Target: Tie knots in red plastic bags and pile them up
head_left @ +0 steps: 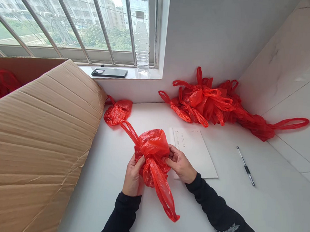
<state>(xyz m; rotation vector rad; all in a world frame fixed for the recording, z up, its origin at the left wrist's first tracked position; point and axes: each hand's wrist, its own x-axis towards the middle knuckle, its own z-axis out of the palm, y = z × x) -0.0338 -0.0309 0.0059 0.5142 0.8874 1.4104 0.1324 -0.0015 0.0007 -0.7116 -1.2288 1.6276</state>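
A red plastic bag, bunched round and gathered in the middle, is held above the white table. One of its handle loops sticks out to the upper left; the other hangs down toward me. My left hand pinches its left side, thumb on top near the gathered part. On the opposite side my right hand grips the plastic between thumb and fingers. Whatever the bag contains is hidden. Just behind lies another crumpled red bag against the cardboard box.
A large open cardboard box with red bags inside fills the left. Several red bags are heaped by the wall. A paper pad and a pen lie at right. The windowsill bears a phone and a water bottle.
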